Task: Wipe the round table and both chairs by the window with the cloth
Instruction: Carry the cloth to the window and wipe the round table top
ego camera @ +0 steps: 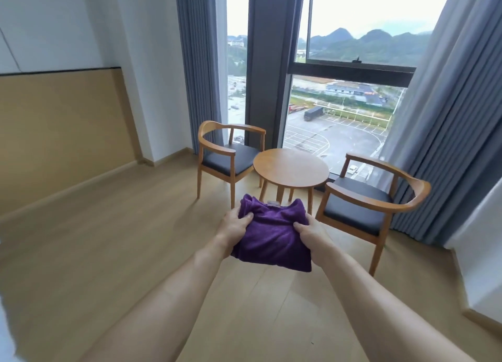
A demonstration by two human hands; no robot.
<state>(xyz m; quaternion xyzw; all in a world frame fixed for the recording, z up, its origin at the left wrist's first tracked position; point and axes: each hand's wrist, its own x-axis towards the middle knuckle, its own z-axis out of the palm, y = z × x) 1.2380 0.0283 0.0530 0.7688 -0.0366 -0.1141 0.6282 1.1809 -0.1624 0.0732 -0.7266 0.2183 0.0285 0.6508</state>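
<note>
Both bare forearms reach forward from the bottom of the frame. The left hand (234, 224) and right hand (309, 230) each grip a side of the folded purple fleece cloth (271, 236), thumbs on top, at lower centre above the wooden floor (95, 239). Beyond it stands the round wooden table (291, 168), between the left wooden armchair (228, 157) and the right wooden armchair (361, 204), before the window (339, 111) and grey curtains (448, 133).

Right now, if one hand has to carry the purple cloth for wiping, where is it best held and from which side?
The purple cloth is a folded wad gripped at its two side edges by the left hand and right hand. Probably best to lay one palm on its top from the person's near side, fingers curled over the far fold, leaving the flat underside free for the round table.
</note>
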